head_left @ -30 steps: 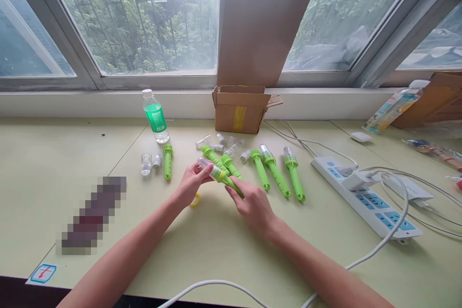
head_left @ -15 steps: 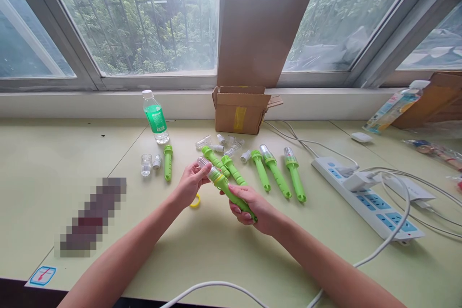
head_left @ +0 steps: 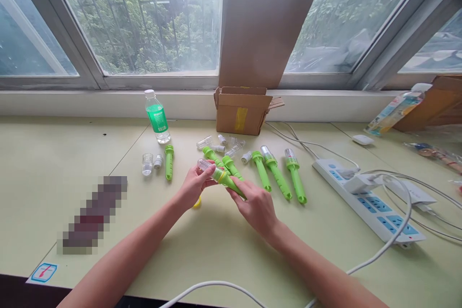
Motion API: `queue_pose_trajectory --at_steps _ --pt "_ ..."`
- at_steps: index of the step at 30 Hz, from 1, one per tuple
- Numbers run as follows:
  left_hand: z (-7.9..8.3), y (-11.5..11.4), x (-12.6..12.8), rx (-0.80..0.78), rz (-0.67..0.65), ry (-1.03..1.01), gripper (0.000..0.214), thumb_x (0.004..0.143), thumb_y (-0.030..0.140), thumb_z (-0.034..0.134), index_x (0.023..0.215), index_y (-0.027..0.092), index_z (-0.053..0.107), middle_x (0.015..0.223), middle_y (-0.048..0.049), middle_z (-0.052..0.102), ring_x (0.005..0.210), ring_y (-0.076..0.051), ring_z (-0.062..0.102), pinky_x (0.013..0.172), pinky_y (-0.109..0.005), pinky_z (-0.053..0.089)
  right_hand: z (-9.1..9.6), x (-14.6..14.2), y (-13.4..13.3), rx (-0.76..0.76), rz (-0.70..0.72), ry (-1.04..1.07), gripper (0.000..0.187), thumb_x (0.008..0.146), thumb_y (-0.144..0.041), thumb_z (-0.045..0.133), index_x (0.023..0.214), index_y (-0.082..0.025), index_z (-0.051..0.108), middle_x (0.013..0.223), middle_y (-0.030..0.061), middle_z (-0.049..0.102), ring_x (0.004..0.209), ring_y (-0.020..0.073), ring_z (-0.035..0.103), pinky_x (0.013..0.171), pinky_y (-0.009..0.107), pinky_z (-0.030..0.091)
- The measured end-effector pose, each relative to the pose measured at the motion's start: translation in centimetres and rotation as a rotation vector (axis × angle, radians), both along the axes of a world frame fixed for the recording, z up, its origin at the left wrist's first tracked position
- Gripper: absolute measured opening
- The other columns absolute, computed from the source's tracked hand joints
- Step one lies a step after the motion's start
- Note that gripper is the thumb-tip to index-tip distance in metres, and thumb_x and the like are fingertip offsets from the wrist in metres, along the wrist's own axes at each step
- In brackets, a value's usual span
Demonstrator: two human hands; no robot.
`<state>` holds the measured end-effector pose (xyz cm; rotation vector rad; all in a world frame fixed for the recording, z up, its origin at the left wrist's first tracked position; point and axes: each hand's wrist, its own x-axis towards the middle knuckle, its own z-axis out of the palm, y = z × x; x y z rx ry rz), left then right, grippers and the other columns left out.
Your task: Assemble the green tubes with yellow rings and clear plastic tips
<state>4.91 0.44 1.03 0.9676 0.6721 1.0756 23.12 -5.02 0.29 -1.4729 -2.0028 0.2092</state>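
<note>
Both hands are on a green plastic light stick (head_left: pixel 234 186) with a clear ribbed cap and a yellow ring at the joint. My left hand (head_left: pixel 191 185) is closed round the clear cap (head_left: pixel 206 165). My right hand (head_left: pixel 257 204) is wrapped over the green handle, hiding its lower end. The stick is tilted, cap toward the upper left. A loose yellow ring (head_left: pixel 197 202) lies on the table, partly behind my left hand. Just beyond are green handles without caps (head_left: pixel 233 167) and small clear caps (head_left: pixel 235 148).
Two capped light sticks (head_left: pixel 296 178) lie to the right. A clear cap (head_left: pixel 147 164) stands by a green handle (head_left: pixel 169 163) at left. Behind are a water bottle (head_left: pixel 158 118) and a cardboard box (head_left: pixel 238 113). A power strip (head_left: pixel 368 202) with white cables is at right.
My right hand has turned over and shifted its grip up the handle, knuckles now uppermost. My left hand stays on the clear cap.
</note>
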Motion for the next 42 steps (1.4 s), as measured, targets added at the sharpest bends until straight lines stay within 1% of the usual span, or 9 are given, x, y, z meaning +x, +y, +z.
queue_pose_trajectory --at_steps 4,11,17,20,23,26,31,36,42 --pt "0.3 -0.1 -0.1 0.026 -0.006 -0.014 0.029 0.08 0.036 0.067 0.095 0.016 0.054 0.095 -0.0099 0.071 0.091 -0.024 0.068 0.083 -0.039 0.051 0.6 -0.3 -0.4 -0.066 0.079 0.059 0.029 0.093 -0.038 0.042 0.104 -0.021 0.062 0.076 0.008 0.065 0.062 0.0207 0.056 0.056 0.028 0.036" --pt "0.5 -0.1 -0.3 -0.001 -0.02 -0.011 0.027 0.079 0.035 0.068 0.092 0.016 0.053 0.09 -0.0092 0.071 0.088 -0.024 0.068 0.074 -0.035 0.053 2.0 -1.0 -0.8 -0.531 0.231 0.627 0.033 0.088 -0.051 0.049 0.075 -0.021 0.056 0.05 -0.0042 0.036 0.041 0.0099 0.029 0.042 0.025 0.019" --pt "0.9 0.0 -0.6 0.019 -0.081 -0.071 0.025 0.081 0.033 0.066 0.093 0.016 0.053 0.093 -0.009 0.071 0.09 -0.025 0.068 0.076 -0.037 0.052 2.1 -0.3 -0.1 -1.069 0.273 0.964 0.041 0.083 -0.061 0.05 0.092 -0.021 0.055 0.055 -0.0068 0.042 0.036 0.004 0.02 0.034 0.019 0.009" --pt "1.1 0.0 -0.8 0.03 -0.103 -0.094 0.024 0.082 0.031 0.066 0.097 0.016 0.053 0.101 -0.011 0.07 0.097 -0.027 0.066 0.08 -0.038 0.051 1.9 -0.3 0.0 -0.963 0.303 0.888 0.038 0.085 -0.058 0.049 0.084 -0.021 0.055 0.052 -0.0071 0.04 0.036 0.0048 0.022 0.034 0.019 0.014" --pt "1.0 0.0 -0.6 0.014 -0.075 -0.093 0.03 0.08 0.03 0.068 0.103 0.016 0.054 0.106 -0.0127 0.069 0.102 -0.029 0.065 0.084 -0.041 0.05 1.3 -0.6 -0.1 -0.566 0.251 0.622 0.034 0.088 -0.05 0.049 0.076 -0.019 0.058 0.053 -0.0041 0.044 0.042 0.0087 0.036 0.042 0.022 0.029" --pt "0.5 -0.1 -0.2 0.007 -0.018 -0.061 0.032 0.08 0.032 0.068 0.104 0.015 0.056 0.104 -0.0127 0.07 0.101 -0.028 0.065 0.088 -0.043 0.049 0.6 -0.4 -0.1 -0.164 0.157 0.286 0.028 0.092 -0.04 0.047 0.098 -0.019 0.064 0.071 0.003 0.061 0.059 0.0149 0.052 0.056 0.026 0.038" --pt "-0.2 0.0 0.1 -0.008 0.031 -0.031 0.032 0.08 0.036 0.067 0.102 0.014 0.059 0.1 -0.0112 0.071 0.097 -0.026 0.066 0.091 -0.045 0.048 -0.7 0.4 0.4 0.188 -0.021 -0.176 0.037 0.095 -0.036 0.043 0.117 -0.014 0.062 0.073 0.0086 0.066 0.062 0.0188 0.059 0.053 0.027 0.034" --pt "-0.3 0.2 0.0 -0.001 0.014 -0.032 0.028 0.08 0.036 0.067 0.093 0.012 0.061 0.093 -0.0108 0.072 0.092 -0.026 0.067 0.087 -0.041 0.049 -0.8 0.2 0.1 0.161 0.029 -0.201 0.037 0.095 -0.034 0.04 0.114 -0.011 0.061 0.073 0.0103 0.066 0.06 0.0188 0.057 0.051 0.027 0.033" --pt "-0.1 0.1 -0.1 -0.015 0.007 -0.022 0.024 0.079 0.034 0.068 0.086 0.013 0.06 0.086 -0.0097 0.072 0.081 -0.023 0.069 0.075 -0.033 0.051 1.2 -0.6 -0.7 -0.254 0.179 0.276 0.026 0.092 -0.039 0.043 0.089 -0.021 0.061 0.06 0.0008 0.052 0.05 0.014 0.043 0.048 0.026 0.031"
